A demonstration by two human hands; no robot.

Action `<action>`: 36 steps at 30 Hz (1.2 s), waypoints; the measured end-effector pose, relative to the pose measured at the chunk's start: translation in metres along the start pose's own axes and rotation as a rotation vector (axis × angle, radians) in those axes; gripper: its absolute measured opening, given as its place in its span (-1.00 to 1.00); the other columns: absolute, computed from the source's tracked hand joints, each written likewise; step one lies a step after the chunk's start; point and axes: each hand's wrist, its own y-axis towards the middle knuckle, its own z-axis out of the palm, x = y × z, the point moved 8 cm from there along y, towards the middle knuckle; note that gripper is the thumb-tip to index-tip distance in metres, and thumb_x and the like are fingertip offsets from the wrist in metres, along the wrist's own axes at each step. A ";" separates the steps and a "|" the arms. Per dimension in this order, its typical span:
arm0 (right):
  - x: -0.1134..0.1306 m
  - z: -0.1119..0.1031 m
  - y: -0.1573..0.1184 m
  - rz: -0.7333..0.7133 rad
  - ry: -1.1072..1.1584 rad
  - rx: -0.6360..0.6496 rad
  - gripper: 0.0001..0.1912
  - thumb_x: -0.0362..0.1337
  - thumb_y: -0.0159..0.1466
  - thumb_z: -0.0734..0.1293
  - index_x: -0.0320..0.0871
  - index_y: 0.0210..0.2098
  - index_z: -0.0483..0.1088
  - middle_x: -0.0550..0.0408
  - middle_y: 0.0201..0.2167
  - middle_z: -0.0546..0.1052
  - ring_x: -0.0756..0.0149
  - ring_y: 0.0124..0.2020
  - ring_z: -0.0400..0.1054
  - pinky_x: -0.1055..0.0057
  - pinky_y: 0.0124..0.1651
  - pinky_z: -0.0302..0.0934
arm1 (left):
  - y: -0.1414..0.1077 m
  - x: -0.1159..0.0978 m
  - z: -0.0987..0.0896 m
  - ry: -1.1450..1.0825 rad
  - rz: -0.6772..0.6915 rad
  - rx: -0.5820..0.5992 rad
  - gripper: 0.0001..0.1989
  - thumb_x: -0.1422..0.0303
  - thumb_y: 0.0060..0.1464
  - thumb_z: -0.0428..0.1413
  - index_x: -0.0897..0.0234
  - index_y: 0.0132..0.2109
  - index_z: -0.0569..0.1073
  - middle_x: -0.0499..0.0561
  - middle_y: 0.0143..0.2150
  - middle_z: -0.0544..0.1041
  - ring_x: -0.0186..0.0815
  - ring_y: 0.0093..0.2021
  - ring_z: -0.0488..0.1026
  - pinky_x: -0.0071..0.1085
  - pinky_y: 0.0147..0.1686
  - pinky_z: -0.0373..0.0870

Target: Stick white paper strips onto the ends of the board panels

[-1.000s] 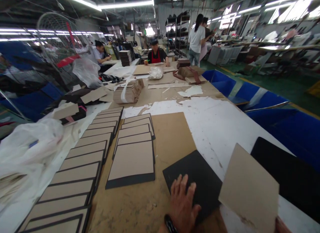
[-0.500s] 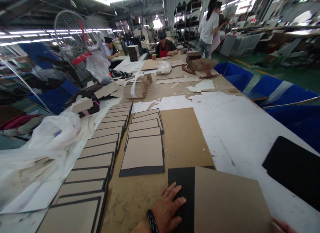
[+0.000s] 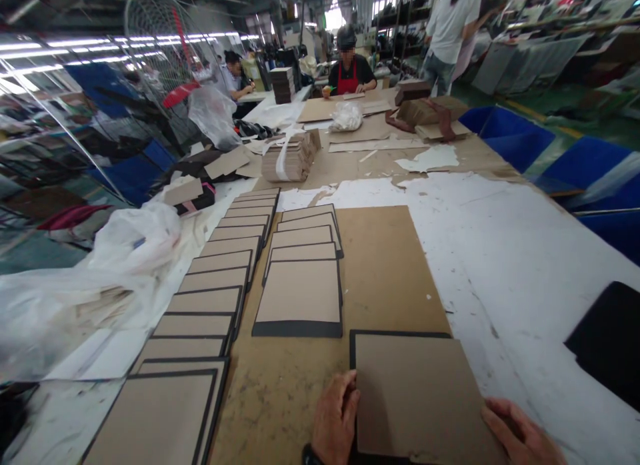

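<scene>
A beige board (image 3: 415,392) lies over a black sheet (image 3: 400,334), whose dark border shows along the board's left and top edges. My left hand (image 3: 336,415) is at the board's left edge, its fingers bent and close together against it. My right hand (image 3: 520,428) grips the board's right edge, fingers on top near the corner. Left of them, a short row of overlapping black-edged beige panels (image 3: 300,292) rests on the brown work board (image 3: 390,272). A longer overlapping row (image 3: 160,412) runs along the far left side.
Black sheets (image 3: 607,345) lie at the right on the white table surface (image 3: 500,252). Farther back are a tied beige stack (image 3: 287,160), paper scraps and a plastic bag (image 3: 346,116). A person in a red apron (image 3: 350,75) sits at the far end. Blue bins (image 3: 525,142) line the right.
The beige board has moved left over the black sheet, covering most of it. My left hand has shifted to the board's left edge, and my right hand has come further into view.
</scene>
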 end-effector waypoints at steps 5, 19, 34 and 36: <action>-0.004 0.003 0.005 -0.018 -0.132 -0.033 -0.56 0.07 0.02 0.24 -0.12 -0.27 0.38 0.05 -0.30 0.57 0.20 -0.25 0.44 0.44 -0.22 0.30 | 0.002 0.003 0.001 0.042 -0.009 -0.016 -0.72 0.29 0.10 -0.04 0.21 -0.08 0.44 0.10 -0.20 0.53 -0.21 -0.20 0.49 -0.23 -0.17 0.46; 0.016 0.007 -0.007 -0.038 -0.209 -0.147 -0.58 0.07 0.04 0.19 -0.10 -0.30 0.39 0.06 -0.33 0.57 0.20 -0.30 0.44 0.36 -0.23 0.28 | 0.012 -0.004 0.001 0.018 -0.092 0.085 -0.73 0.41 0.05 -0.06 0.29 -0.10 0.40 0.09 -0.28 0.46 -0.23 -0.26 0.44 -0.24 -0.21 0.42; 0.033 0.012 -0.017 -0.094 -0.274 -0.234 -0.62 0.05 0.09 0.15 -0.08 -0.32 0.38 0.11 -0.40 0.56 0.22 -0.32 0.43 0.39 -0.30 0.24 | 0.013 -0.001 0.007 0.079 -0.103 0.206 -0.56 0.38 0.06 -0.06 0.21 0.12 0.29 0.07 -0.21 0.43 -0.24 -0.24 0.42 -0.23 -0.14 0.41; 0.041 0.012 -0.021 -0.126 -0.287 -0.276 -0.64 0.04 0.11 0.13 -0.07 -0.34 0.36 0.13 -0.43 0.55 0.22 -0.34 0.43 0.39 -0.33 0.23 | 0.013 0.002 0.008 0.111 -0.107 0.221 -0.55 0.36 0.06 -0.06 0.21 0.13 0.28 0.07 -0.21 0.44 -0.22 -0.24 0.42 -0.21 -0.13 0.40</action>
